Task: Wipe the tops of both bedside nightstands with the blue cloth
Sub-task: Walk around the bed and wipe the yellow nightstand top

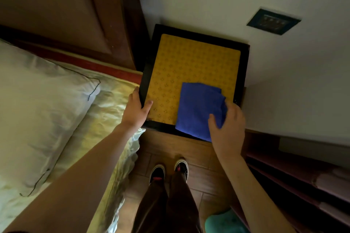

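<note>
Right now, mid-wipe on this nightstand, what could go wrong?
1. The cloth already hangs over the front edge of the nightstand; a pull toward the body could drag it onto the floor.
2. The right hand pins only its right side, so it may bunch.
3. The yellow top farther back looks unreached and could be missed.

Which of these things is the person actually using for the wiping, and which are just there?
In use: blue cloth under the right hand; nightstand, gripped at its edge by the left hand.

Just there: pillow, headboard, wall socket, shelves.
</note>
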A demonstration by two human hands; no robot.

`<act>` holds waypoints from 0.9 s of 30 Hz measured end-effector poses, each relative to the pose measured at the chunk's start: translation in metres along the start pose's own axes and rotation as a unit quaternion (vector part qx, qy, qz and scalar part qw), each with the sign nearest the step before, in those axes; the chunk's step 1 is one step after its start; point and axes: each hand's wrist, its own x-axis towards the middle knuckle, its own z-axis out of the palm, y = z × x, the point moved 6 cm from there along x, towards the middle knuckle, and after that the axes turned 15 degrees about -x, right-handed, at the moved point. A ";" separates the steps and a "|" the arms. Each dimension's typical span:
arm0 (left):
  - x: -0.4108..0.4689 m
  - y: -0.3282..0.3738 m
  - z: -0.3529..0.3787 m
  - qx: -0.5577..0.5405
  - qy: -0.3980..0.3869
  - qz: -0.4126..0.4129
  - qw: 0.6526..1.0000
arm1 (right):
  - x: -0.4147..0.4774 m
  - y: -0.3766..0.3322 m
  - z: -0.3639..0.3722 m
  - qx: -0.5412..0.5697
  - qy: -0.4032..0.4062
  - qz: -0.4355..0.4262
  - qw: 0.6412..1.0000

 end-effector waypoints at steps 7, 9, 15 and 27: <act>0.011 -0.010 0.005 0.050 0.079 0.009 0.996 | 0.016 -0.044 0.083 -0.202 -0.051 -0.257 0.944; 0.013 -0.016 0.003 0.051 0.114 0.015 0.992 | 0.021 -0.040 0.093 -0.210 -0.028 -0.253 0.944; 0.011 -0.026 -0.004 -0.040 0.149 0.022 0.988 | 0.077 -0.044 0.086 -0.190 0.041 -0.204 0.960; 0.009 -0.018 -0.005 0.005 0.147 -0.002 0.989 | -0.008 0.010 0.080 -0.212 -0.017 -0.155 0.965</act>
